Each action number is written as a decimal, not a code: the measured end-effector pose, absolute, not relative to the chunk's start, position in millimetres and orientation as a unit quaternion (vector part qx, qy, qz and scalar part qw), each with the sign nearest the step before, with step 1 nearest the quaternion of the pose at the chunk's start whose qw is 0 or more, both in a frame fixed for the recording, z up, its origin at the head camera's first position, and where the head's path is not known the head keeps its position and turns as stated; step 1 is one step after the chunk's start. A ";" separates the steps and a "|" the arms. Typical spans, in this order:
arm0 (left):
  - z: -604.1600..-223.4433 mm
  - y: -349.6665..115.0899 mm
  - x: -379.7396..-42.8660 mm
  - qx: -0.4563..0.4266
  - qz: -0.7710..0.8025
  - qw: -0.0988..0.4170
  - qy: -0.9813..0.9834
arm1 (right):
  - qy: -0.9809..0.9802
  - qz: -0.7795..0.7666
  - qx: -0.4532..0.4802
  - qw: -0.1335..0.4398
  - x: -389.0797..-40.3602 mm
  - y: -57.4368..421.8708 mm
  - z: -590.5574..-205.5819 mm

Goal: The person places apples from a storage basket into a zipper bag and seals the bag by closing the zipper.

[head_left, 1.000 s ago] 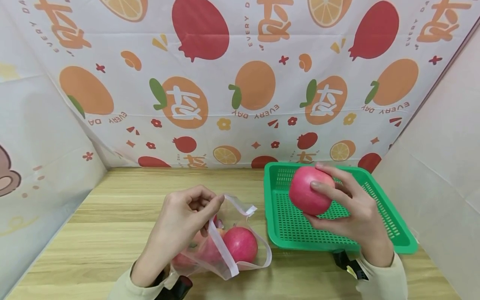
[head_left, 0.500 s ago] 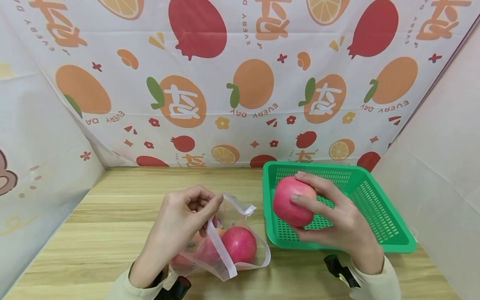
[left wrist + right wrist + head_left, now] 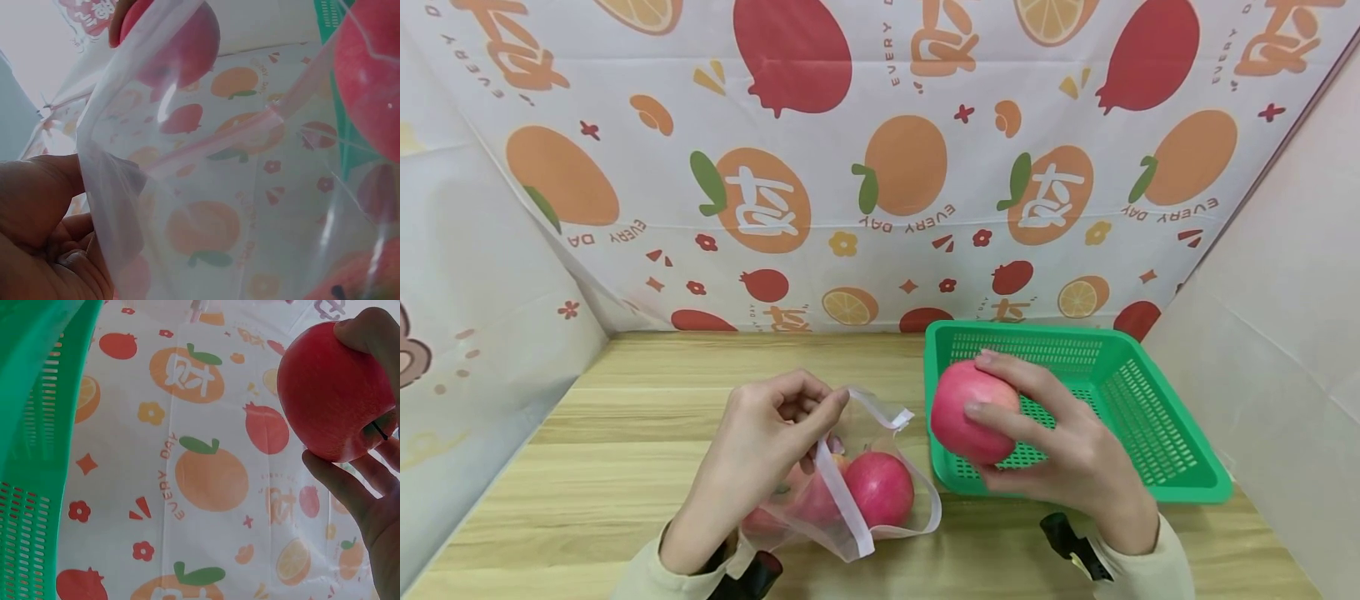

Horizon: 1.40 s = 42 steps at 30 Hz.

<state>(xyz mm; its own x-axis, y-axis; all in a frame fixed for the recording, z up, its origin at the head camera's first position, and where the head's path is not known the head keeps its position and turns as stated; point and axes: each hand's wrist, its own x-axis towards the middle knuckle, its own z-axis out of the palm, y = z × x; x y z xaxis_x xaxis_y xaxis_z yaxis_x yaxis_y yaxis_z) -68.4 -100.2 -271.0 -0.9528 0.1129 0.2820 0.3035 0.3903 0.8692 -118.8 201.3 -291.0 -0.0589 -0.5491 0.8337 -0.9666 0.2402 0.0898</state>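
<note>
Apple [image 3: 331,387] tilted, stem [image 3: 379,430] toward right hand [image 3: 1070,450]

One rectangular green plastic basket [image 3: 1153,421] at four o'clock, one sheer white-edged bag [image 3: 848,502] at six! Two bare hands: left hand [image 3: 771,429], right hand [image 3: 1071,454]. One round red apple [image 3: 955,429] at five, a second apple [image 3: 882,487] bagged, perhaps two more blurred inside.

Head feed's bright, even; I see soft shadow by the green plastic basket [image 3: 1213,483]. Left wrist: dim, hazy, upper left washed out, glare streaks on the translucent bag [image 3: 115,200]. Right wrist: dim, muted.
</note>
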 end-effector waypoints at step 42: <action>-271.9 -93.3 -71.2 -0.137 -0.510 0.111 -0.842 | -0.617 0.211 0.643 0.401 -117.4 145.5 -313.2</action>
<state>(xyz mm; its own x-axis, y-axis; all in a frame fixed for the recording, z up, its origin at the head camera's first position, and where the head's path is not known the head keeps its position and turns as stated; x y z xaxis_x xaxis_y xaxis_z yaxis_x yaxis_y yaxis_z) -71.2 -93.3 -271.9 -0.9377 0.1178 0.3269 0.3442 0.4428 0.8279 -117.4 145.5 -313.2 0.1492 -0.6245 0.7667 -0.9630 0.0842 0.2560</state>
